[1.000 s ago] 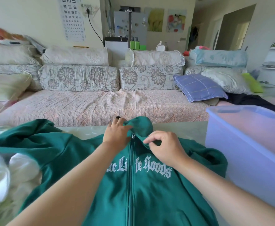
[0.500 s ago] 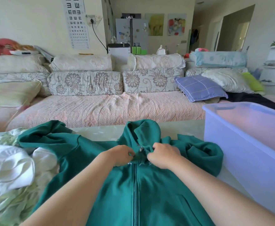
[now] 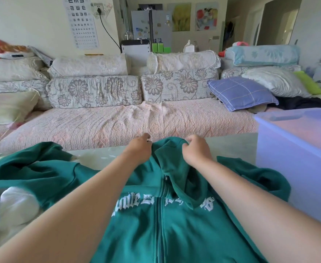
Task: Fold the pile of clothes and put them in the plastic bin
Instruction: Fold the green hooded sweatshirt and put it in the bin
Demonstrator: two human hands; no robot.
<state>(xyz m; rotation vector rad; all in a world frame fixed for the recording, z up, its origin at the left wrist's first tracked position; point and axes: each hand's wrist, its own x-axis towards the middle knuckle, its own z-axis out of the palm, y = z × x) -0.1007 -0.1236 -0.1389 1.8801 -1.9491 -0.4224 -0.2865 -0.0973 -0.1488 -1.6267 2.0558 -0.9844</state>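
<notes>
**user1:** what are the arms doing here?

**user2:** both bare and stretched forward. The left forearm [image 3: 91, 202] and right forearm [image 3: 250, 196] come in from the bottom corners and angle toward each other.

**user1:** and the hands?

**user2:** the left hand [image 3: 139, 149] is knuckles-up with its fingers curled round the top of the green hoodie [image 3: 174, 234]. The right hand [image 3: 195, 149] is just beside it, same height, bunching the same edge. They're close together but not touching, wrists pretty much straight.

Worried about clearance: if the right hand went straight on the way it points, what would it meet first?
Past the green hood it grips, the right hand would probably meet the pink sofa seat first; depth is unclear.
</notes>
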